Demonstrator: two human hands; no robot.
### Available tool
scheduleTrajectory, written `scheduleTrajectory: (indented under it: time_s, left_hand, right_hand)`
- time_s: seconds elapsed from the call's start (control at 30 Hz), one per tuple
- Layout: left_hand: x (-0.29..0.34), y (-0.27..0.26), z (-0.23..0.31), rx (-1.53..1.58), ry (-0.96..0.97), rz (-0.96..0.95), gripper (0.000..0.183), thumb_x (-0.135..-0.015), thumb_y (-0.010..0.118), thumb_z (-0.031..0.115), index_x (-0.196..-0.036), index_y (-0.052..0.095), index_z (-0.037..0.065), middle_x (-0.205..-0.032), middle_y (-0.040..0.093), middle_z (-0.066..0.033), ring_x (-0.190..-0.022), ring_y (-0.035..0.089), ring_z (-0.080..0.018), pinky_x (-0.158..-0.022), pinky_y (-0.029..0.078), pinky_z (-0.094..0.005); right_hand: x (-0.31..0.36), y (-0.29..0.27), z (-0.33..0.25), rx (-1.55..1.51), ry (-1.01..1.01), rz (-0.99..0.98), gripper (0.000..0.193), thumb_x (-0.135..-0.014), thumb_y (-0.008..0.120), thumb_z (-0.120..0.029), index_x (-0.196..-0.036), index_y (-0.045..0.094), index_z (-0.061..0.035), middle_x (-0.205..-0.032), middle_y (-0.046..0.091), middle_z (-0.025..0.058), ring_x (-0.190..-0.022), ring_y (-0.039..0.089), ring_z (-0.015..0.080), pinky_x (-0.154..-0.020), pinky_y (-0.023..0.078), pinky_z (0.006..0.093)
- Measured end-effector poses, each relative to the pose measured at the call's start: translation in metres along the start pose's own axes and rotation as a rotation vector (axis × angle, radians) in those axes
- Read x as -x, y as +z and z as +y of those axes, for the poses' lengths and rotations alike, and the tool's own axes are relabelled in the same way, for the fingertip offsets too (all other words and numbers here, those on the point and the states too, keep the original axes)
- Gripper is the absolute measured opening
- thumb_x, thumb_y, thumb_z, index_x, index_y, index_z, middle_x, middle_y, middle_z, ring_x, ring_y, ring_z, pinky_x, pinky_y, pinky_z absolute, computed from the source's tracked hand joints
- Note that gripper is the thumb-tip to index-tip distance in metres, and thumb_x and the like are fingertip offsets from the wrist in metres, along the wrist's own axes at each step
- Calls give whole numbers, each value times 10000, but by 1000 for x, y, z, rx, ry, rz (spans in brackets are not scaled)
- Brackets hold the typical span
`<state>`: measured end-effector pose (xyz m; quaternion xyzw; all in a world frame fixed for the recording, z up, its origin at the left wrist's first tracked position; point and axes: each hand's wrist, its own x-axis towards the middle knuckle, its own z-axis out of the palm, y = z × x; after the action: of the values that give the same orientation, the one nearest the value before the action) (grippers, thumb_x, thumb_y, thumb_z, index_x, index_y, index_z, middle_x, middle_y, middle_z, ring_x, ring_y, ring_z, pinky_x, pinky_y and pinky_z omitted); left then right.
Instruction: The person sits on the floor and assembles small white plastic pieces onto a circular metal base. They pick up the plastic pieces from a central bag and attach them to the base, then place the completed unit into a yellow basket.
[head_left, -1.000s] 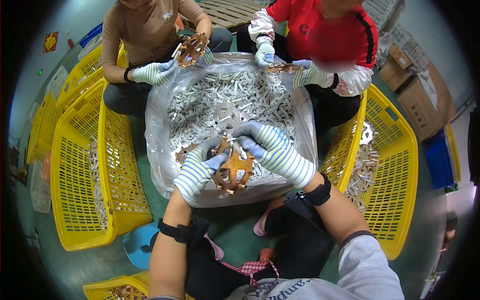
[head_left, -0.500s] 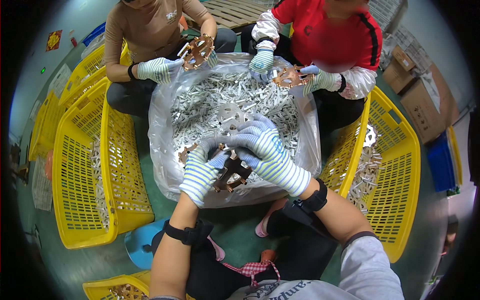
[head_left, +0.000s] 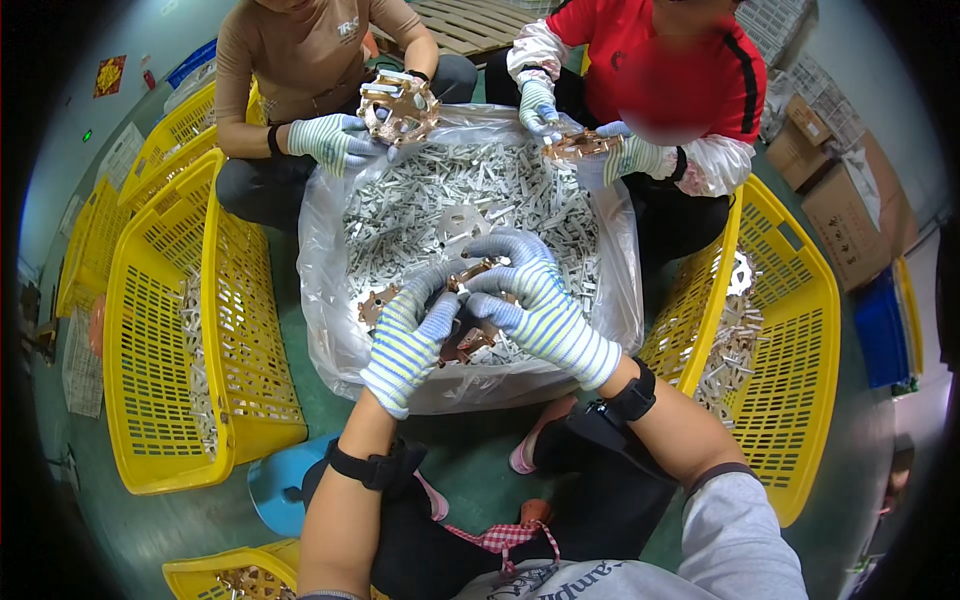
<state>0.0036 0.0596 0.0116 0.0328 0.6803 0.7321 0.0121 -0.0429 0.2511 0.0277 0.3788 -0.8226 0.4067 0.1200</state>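
Observation:
Both my gloved hands work together over a bin lined with clear plastic [head_left: 318,300], full of short silver metal strips [head_left: 400,215]. Between my left hand [head_left: 400,345] and my right hand [head_left: 540,310] is a copper-coloured toothed metal ring [head_left: 474,346], tilted and partly hidden by my fingers. My left thumb and fingers close on its left side. The right thumb and fingers pinch near its upper edge. Just left of my left hand a smaller copper-coloured piece [head_left: 376,306] lies on the strips. Beyond my fingertips rests a grey metal disc with holes [head_left: 462,221].
Across the bin, two people in striped gloves hold similar copper-coloured rings [head_left: 398,108] [head_left: 580,146]. Yellow slotted baskets with metal pieces stand at left [head_left: 255,330] and right [head_left: 800,370]. A blue stool [head_left: 275,495] is near my left leg. Cardboard boxes [head_left: 845,215] stand at far right.
The ring in my hands has tilted, and more of its upper edge shows between my fingers. Both co-workers' rings have turned; the left one now faces more toward me.

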Motion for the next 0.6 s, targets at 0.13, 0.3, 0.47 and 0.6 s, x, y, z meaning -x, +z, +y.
scheduleTrajectory:
  time_s: [0.13,0.3,0.47,0.6]
  left_hand:
    - [2,5,11,-123,155,-7,380,-872,646,131,-1202,581,-46,-1085,638,-120,-1006,608,-175,-889,491,-296]
    - [7,13,16,-77,36,64,377,-827,712,169,-1125,614,-39,-1037,649,-108,-968,612,-167,-860,491,-301]
    - [1,11,8,-171,128,73,380,-835,723,213,-1111,623,-28,-1000,657,-98,-921,611,-159,-836,491,-293]
    - [2,11,6,-381,229,81,334,-873,692,217,-1100,629,-20,-952,662,-90,-825,612,-152,-759,499,-285]
  right_hand:
    - [-1,-2,2,-84,14,-75,272,-806,699,-311,-943,721,-77,-1209,577,130,-1188,473,330,-1033,323,455]
    - [-3,-1,-1,-112,-80,-80,379,-850,629,-431,-962,713,-79,-1202,574,140,-1184,482,340,-1040,308,474]
    - [0,0,-5,195,-128,-74,375,-846,592,-437,-985,702,-106,-1208,574,115,-1205,466,352,-1042,302,487]
    - [-3,3,-9,-39,-38,-81,211,-743,633,-238,-920,695,-140,-1153,577,85,-1188,448,333,-1073,257,512]
